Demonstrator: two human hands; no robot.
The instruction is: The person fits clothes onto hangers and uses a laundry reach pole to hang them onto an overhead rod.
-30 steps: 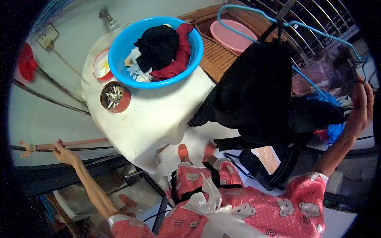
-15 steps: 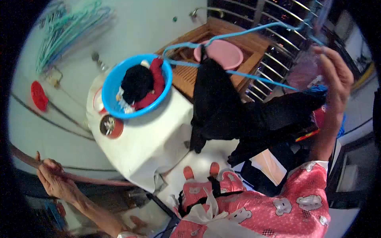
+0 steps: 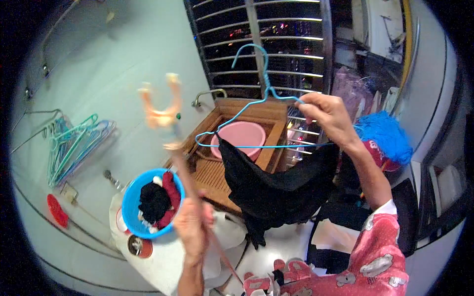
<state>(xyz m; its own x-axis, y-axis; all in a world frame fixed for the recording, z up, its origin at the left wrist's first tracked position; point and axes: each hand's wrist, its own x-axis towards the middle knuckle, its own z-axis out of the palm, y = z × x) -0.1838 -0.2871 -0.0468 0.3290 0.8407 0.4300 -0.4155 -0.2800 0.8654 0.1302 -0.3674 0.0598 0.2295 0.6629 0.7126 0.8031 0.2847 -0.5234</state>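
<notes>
Right of centre, the right hand [image 3: 323, 116] pinches a blue hanger [image 3: 267, 80] by its shoulder, seemingly a sound hold; the black garment [image 3: 276, 192] draped below looks soft, limp. Lower left of centre, the left hand [image 3: 192, 229] wraps a stiff-looking pole [image 3: 183, 170], near a basin [image 3: 130, 197].

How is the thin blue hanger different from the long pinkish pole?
The thin blue hanger bends into a triangle with one curled hook; the long pinkish pole is straight, with a two-pronged peach fork. The hanger carries a black cloth garment; the pole carries none. Both are held: hanger in the right hand, pole in the left hand.
</notes>
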